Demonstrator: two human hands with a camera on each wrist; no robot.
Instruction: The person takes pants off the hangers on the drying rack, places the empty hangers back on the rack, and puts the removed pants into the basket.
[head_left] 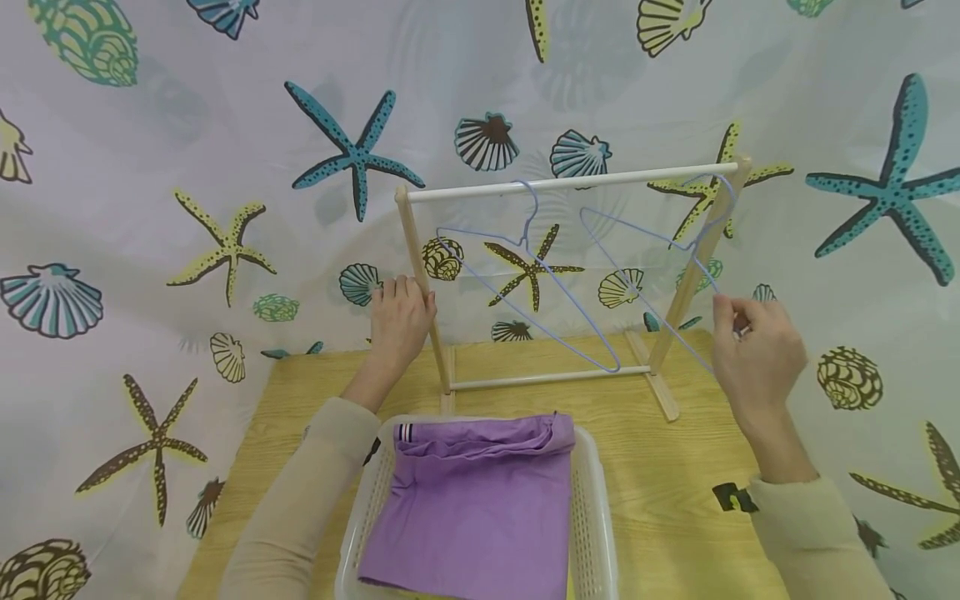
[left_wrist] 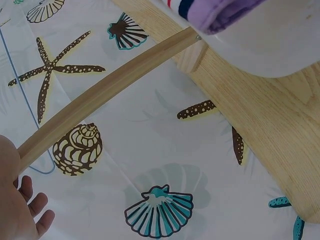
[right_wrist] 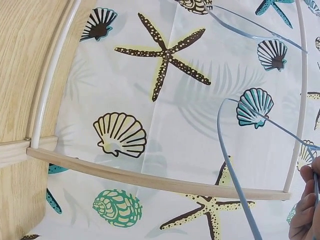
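Observation:
A small wooden clothes rack [head_left: 577, 181] with white bars stands on the table. My left hand [head_left: 402, 321] grips its left post [head_left: 415, 242] partway up; in the left wrist view the post [left_wrist: 100, 95] runs into that hand [left_wrist: 20, 195]. At the rack's right end, my right hand [head_left: 757, 358] pinches a blue wire hanger [head_left: 637, 296] by its right side, the hook overlapping the end of the top bar. A second blue hanger [head_left: 540, 304] hangs from the middle of the bar. In the right wrist view, my fingers [right_wrist: 305, 205] hold the hanger [right_wrist: 235, 175].
In front of the rack sits a white plastic basket [head_left: 600, 517] with a folded purple garment [head_left: 480, 500] lying over it. The wood-grain table [head_left: 667, 500] extends on both sides. Behind hangs a white curtain [head_left: 262, 133] printed with starfish and shells.

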